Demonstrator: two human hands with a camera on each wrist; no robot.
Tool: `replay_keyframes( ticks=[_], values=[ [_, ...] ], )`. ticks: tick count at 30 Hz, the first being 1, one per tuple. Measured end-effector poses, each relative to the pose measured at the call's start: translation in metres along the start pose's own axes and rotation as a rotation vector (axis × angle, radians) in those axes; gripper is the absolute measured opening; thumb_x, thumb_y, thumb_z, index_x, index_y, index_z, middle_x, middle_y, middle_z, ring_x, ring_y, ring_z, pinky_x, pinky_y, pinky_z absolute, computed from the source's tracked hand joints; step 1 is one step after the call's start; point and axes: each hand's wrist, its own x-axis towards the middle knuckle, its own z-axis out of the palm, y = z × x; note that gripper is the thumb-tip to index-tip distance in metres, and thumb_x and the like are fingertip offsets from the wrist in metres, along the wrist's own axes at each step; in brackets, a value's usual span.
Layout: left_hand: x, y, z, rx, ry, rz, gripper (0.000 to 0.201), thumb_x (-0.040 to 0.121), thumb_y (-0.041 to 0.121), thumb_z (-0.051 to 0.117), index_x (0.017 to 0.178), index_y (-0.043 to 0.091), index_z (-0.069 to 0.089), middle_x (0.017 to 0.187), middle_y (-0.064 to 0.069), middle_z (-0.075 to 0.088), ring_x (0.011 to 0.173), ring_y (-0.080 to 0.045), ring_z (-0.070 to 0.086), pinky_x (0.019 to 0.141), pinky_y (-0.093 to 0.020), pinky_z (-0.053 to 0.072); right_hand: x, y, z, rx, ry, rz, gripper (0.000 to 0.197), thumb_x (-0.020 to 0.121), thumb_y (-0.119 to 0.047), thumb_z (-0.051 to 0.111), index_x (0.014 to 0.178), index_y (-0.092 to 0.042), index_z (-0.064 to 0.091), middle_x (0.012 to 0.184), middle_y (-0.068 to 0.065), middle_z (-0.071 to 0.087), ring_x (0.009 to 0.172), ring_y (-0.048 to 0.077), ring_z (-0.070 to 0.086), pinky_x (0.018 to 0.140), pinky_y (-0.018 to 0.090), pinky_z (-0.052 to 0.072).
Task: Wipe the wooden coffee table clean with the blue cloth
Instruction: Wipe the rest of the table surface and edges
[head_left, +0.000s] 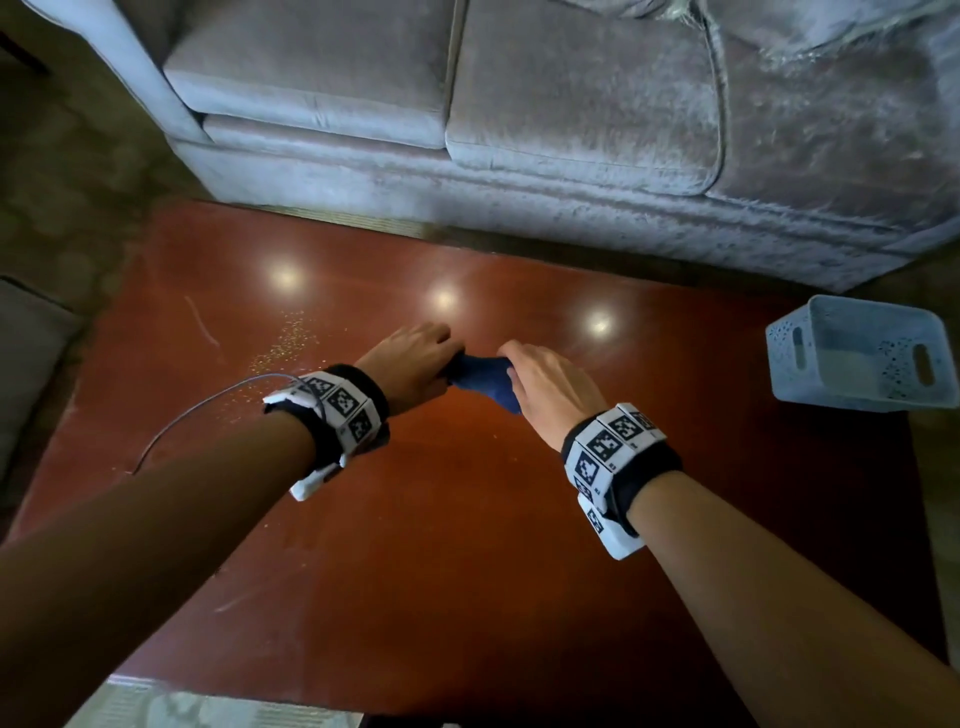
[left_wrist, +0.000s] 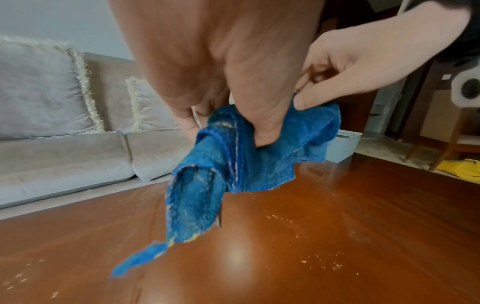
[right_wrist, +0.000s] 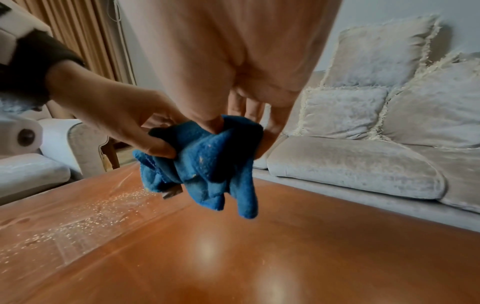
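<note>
Both hands bunching the blue cloth above the table.
Left hand and right hand each pinch it; crumbs lie toward the left edge.

Both bare forearms reach forward, wrists banded, the left hand and right hand close together, fingers curled downward and pinching from either side.

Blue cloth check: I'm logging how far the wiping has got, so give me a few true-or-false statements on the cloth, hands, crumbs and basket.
1. Both the left hand and the right hand hold the blue cloth. True.
2. The cloth lies flat on the coffee table. False: it hangs bunched above it.
3. Crumbs remain on the table. True.
4. The pale blue basket holds the cloth. False: the hands do.
</note>
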Motion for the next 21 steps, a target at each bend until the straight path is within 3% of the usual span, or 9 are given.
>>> replay_keyframes(
  ticks=[4,10,14,18,21],
  values=[
    [-0.03,-0.017,-0.006,-0.079,0.008,-0.013,0.031,0.082,0.018,0.062,0.109,0.008,0.049,0.103,-0.009,0.051,0.082,-0.025,0.049,0.067,-0.034,0.041,0.002,-0.024,0.001,0.041,-0.022,-0.05,0.02,0.097,-0.012,0.049,0.116,-0.014,0.055,0.097,0.007,0.064,0.079,0.021,0.062,0.066,0.033,0.055],
    [-0.076,-0.035,-0.003,-0.145,-0.008,-0.057,0.028,0.08,0.014,0.064,0.104,0.007,0.05,0.098,-0.006,0.051,0.076,-0.017,0.042,0.062,-0.029,0.036,0.004,-0.065,0.015,0.103,-0.042,-0.129,0.023,0.091,-0.008,0.054,0.113,-0.016,0.06,0.094,0.009,0.065,0.077,0.024,0.063,0.065,0.039,0.057],
    [-0.11,-0.051,0.011,-0.193,-0.075,-0.085,0.027,0.081,0.017,0.065,0.103,0.012,0.05,0.095,0.004,0.046,0.077,-0.015,0.047,0.063,-0.023,0.038,0.0,-0.093,0.036,0.113,-0.09,-0.16,0.018,0.089,-0.01,0.057,0.105,-0.017,0.062,0.095,0.005,0.064,0.079,0.022,0.062,0.068,0.038,0.056],
    [-0.148,-0.067,0.029,-0.18,-0.121,-0.104,0.025,0.08,0.017,0.064,0.1,0.013,0.049,0.095,0.004,0.047,0.076,-0.015,0.049,0.061,-0.026,0.045,-0.011,-0.126,0.061,0.093,-0.144,-0.186,0.015,0.086,-0.013,0.058,0.101,-0.015,0.061,0.095,0.002,0.062,0.08,0.019,0.058,0.069,0.037,0.055],
    [-0.177,-0.077,0.039,-0.184,-0.136,-0.1,0.028,0.076,0.014,0.064,0.099,0.012,0.047,0.093,0.005,0.045,0.075,-0.016,0.048,0.06,-0.028,0.044,-0.021,-0.155,0.079,0.094,-0.143,-0.19,0.018,0.085,-0.016,0.061,0.103,-0.015,0.058,0.097,0.0,0.059,0.079,0.014,0.05,0.064,0.026,0.046]
  ],
)
